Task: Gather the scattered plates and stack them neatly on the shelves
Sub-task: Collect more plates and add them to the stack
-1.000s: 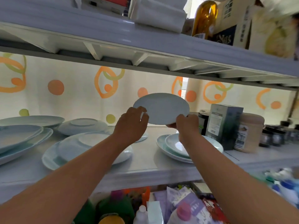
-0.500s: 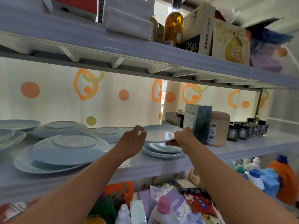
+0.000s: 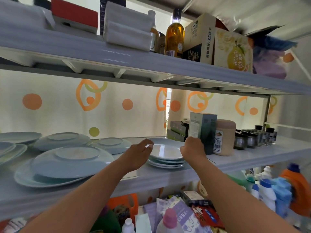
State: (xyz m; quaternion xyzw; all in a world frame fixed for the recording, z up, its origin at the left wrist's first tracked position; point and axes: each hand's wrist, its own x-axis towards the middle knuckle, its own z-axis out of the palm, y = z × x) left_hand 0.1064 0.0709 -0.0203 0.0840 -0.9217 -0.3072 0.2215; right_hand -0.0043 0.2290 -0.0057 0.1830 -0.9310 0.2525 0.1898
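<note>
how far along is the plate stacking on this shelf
Partly done. A small stack of right-side-up plates sits on the middle shelf. In hand: the top plate rests on that stack with the left hand and right hand at its edges. Left: the upside-down plates and others at the far left lie scattered in loose, overlapping piles, not one neat stack.

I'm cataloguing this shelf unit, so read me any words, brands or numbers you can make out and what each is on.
"MHS", roughly: dark panel of the cardboard box, top shelf.
Chinese characters ending "茶": pear packet.
Unreadable, too small or blurred: amber bottle label, teal box, pink canister label, lower-shelf packets.
</note>
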